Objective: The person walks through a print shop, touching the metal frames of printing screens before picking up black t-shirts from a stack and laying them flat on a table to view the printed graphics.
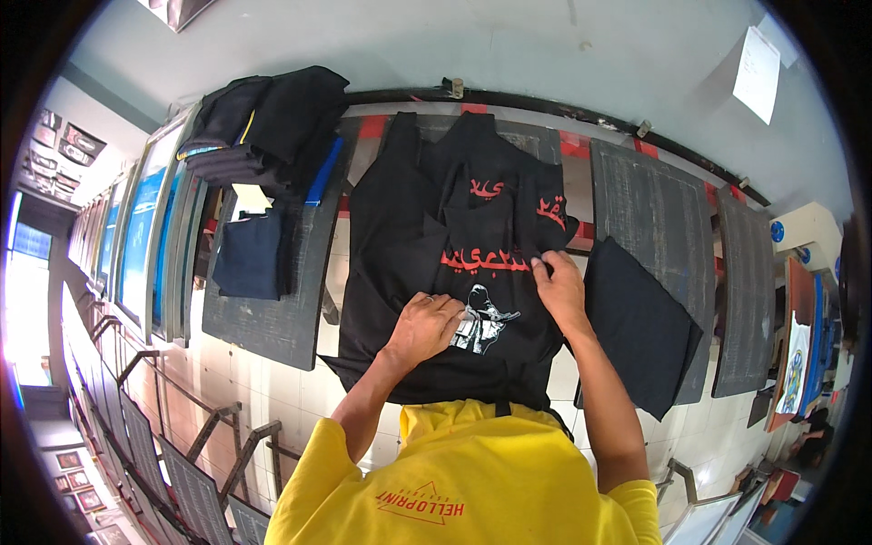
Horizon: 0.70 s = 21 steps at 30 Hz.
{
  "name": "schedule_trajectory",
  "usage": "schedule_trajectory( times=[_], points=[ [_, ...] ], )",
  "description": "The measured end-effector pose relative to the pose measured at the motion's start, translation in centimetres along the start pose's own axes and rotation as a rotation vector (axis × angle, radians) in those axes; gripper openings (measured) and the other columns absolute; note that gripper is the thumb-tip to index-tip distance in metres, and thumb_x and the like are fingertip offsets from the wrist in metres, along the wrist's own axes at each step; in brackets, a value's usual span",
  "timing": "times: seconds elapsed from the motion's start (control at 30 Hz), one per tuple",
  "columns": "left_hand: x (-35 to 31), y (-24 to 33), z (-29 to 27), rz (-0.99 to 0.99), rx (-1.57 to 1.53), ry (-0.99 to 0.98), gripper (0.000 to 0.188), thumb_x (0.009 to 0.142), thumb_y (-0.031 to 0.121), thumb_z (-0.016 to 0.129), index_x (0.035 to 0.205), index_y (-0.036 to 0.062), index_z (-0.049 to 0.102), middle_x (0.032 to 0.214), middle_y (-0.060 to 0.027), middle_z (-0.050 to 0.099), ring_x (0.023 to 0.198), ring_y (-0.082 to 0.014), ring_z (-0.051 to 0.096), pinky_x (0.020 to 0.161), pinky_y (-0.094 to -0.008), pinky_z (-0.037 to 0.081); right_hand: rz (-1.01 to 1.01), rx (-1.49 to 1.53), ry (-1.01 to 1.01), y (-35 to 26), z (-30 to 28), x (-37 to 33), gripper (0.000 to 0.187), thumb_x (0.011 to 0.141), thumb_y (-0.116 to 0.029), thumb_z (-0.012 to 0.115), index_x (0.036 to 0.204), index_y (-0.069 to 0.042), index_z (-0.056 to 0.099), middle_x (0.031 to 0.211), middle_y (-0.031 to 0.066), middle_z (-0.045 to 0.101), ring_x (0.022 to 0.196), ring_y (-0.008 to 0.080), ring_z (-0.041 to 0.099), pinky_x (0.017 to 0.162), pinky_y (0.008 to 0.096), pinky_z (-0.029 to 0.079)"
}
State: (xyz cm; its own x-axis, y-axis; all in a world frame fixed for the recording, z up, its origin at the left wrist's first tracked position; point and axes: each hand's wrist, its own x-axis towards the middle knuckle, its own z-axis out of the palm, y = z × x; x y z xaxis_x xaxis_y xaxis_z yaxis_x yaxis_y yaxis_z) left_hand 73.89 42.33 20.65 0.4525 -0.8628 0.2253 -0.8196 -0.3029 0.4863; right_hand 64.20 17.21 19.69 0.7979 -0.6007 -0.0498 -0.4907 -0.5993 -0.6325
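Note:
A black shirt (391,263) with red lettering and a white-and-grey figure print (483,320) lies in front of me over a dark board, its upper part in loose folds. My left hand (423,327) rests on the cloth at the left edge of the print, fingers stretched and lying on the fabric. Just right of the red lettering, my right hand (559,283) pinches the shirt between thumb and fingers. The cloth partly hides the board beneath it.
Left of the shirt, a dark board (254,325) bears a folded navy cloth (250,259) and a tall pile of dark garments (263,118). A folded black garment (640,327) overlaps the right-hand board (654,195). Behind the boards runs a black rail (545,102) with metal clamps.

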Motion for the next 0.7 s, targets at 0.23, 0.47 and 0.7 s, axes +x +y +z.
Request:
schedule_trajectory(
  times=[0.23,0.47,0.7],
  points=[
    [1.0,1.2,0.9,-0.107,-0.061,-0.015,0.013,0.091,0.016,0.059,0.096,0.0066,0.065,0.089,-0.0089,0.067,0.084,-0.028,0.064,0.081,-0.0375,0.047,0.583,1.369,-0.194,1.2,-1.4,-0.8,0.049,0.092,-0.038,0.065,0.118,0.003,0.06,0.118,0.0129,0.065,0.102,0.0225,0.064,0.089,0.0363,0.051],
    [6.8,2.4,0.9,-0.022,-0.193,0.192,0.023,0.089,0.016,0.063,0.106,0.0003,0.064,0.111,-0.0153,0.062,0.113,-0.034,0.057,0.097,-0.043,0.043,0.528,1.248,-0.206,-0.9,-3.8,-3.7,0.04,0.087,-0.02,0.073,0.118,0.002,0.061,0.106,0.0114,0.068,0.092,0.0208,0.066,0.084,0.0334,0.053],
    [12.6,1.4,0.6,-0.099,-0.333,-0.094,0.064,0.102,0.048,0.03,0.125,-0.006,0.056,0.124,-0.0263,0.058,0.124,-0.0375,0.052,0.109,-0.0457,0.035,0.266,1.371,-0.215,-2.5,-5.1,-6.3,0.042,0.091,-0.014,0.068,0.127,0.001,0.054,0.119,0.01,0.063,0.106,0.0196,0.061,0.093,0.0348,0.05]
  ],
)
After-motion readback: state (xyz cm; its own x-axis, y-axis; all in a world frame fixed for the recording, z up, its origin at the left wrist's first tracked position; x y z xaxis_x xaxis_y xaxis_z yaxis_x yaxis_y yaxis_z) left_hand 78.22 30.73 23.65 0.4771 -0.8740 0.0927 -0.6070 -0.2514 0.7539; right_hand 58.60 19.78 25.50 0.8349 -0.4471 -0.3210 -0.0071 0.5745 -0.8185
